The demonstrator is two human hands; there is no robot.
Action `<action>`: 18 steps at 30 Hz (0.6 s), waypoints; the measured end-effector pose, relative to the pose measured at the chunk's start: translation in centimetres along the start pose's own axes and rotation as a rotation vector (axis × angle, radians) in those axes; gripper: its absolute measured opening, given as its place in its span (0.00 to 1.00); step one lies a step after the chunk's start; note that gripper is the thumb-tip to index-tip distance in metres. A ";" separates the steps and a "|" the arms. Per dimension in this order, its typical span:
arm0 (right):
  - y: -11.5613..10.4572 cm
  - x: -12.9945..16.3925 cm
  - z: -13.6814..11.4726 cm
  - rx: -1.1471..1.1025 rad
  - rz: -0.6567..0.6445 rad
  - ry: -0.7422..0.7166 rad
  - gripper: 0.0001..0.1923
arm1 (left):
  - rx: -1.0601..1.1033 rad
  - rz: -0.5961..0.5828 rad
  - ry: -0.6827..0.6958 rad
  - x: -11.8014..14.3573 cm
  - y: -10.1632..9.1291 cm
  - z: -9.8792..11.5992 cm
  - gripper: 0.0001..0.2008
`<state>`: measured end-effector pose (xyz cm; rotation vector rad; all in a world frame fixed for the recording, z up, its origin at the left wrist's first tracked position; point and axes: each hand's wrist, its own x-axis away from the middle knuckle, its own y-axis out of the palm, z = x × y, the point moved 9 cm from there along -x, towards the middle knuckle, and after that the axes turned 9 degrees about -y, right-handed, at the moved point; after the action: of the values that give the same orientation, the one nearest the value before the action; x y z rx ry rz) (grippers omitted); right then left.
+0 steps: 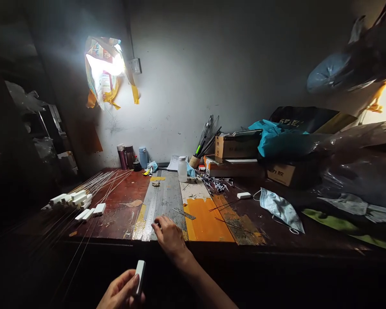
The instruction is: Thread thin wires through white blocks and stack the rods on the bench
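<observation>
My left hand [124, 289] is closed round a small white rectangular block [140, 274], held upright below the table's front edge. My right hand [170, 235] is over the front of the grey board [167, 199], its fingers curled down with the thumb close to them. Whatever those fingers pinch, if anything, is hidden. Just left of that hand lies a long metal ruler [151, 210]. A shorter steel ruler [184, 213] lies beyond it. More white blocks [79, 197] with long thin rods lie in a pile at the left.
A white bottle [182, 169] stands at the back of the board. An orange sheet [204, 221] lies on the right, near thin black rods [233, 224]. Another white block [243, 195] and a face mask [281, 208] are farther right. Flasks [143, 157] and boxes [238, 146] line the wall.
</observation>
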<state>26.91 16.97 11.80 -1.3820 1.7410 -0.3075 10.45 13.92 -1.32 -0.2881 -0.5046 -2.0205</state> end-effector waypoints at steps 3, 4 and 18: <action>0.7 -1.2 0.0 0.074 0.005 -0.068 0.09 | 0.014 0.007 -0.011 -2.1 -0.3 0.3 0.26; 1.0 -1.5 0.1 0.091 0.002 -0.082 0.10 | 0.017 0.000 0.003 -2.7 -0.4 0.5 0.26; 3.4 -2.9 0.0 0.166 -0.068 -0.213 0.07 | 0.105 0.107 0.012 -4.2 0.3 2.9 0.24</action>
<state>24.64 20.79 10.91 -1.3053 1.4632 -0.3224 12.69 18.48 -0.37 -0.2343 -0.5739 -1.8844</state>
